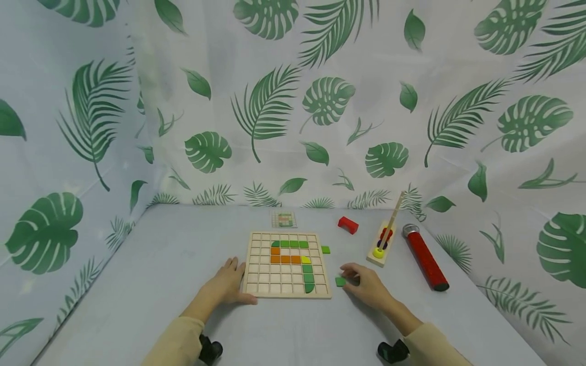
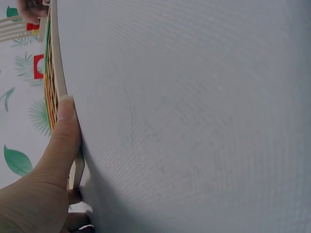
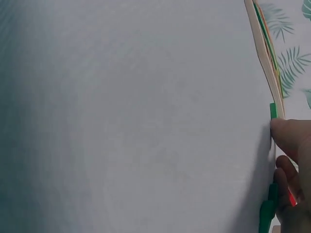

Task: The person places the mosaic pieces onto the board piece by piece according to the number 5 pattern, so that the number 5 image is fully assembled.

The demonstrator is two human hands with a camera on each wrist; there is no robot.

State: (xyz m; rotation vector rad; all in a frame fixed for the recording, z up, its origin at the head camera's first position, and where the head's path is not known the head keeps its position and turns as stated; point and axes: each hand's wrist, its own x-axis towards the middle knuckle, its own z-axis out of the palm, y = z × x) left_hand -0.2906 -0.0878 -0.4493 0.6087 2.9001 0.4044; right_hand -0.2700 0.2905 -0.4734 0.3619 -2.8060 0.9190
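Note:
A square wooden grid board (image 1: 262,292) lies on the table, with green, orange and yellow tiles forming a path in its cells. My left hand (image 1: 226,283) rests at its front left corner, the thumb (image 2: 63,133) along the front edge and the fingers beside the left side. Right of the board, my right hand (image 1: 366,288) holds a green tile (image 1: 340,281) at its edge with thumb and bent fingers, low over the table. In the right wrist view, more green pieces (image 3: 266,213) show beneath the fingers, partly hidden. Another green tile (image 1: 326,249) lies against the board's right side.
A pattern card (image 1: 284,219) lies behind the board. At the back right are a red arch block (image 1: 348,224), a wooden stand with coloured rings and a stick (image 1: 379,252), and a red tube (image 1: 426,258). Leaf-printed cloth walls the table's back and sides.

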